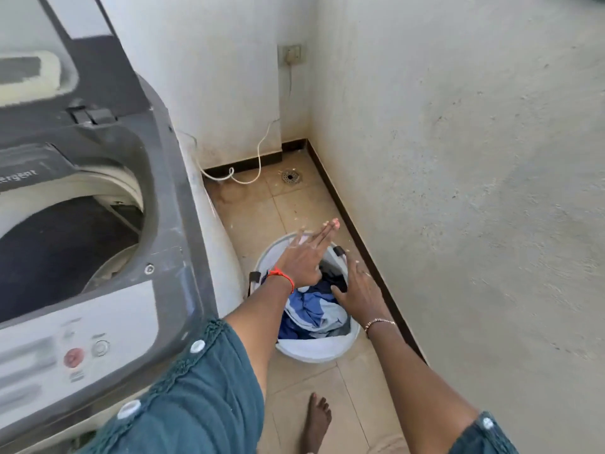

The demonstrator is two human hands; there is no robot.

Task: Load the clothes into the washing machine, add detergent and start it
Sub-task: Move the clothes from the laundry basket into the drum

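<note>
Teal buttoned sleeve foremost. Left hand, fingers straight and together, over round white laundry basket; right hand, loosely spread, lower and nearer crumpled blue-and-white clothes inside. Grey top-loading washing machine, lid raised, leftward.

Tiled floor, items on it.
Laundry basket standing; washing machine just left of basket; drain, white cord beyond basket; bare foot nearer.

The washing machine is cut by the left edge, panel labels blurred.
</note>
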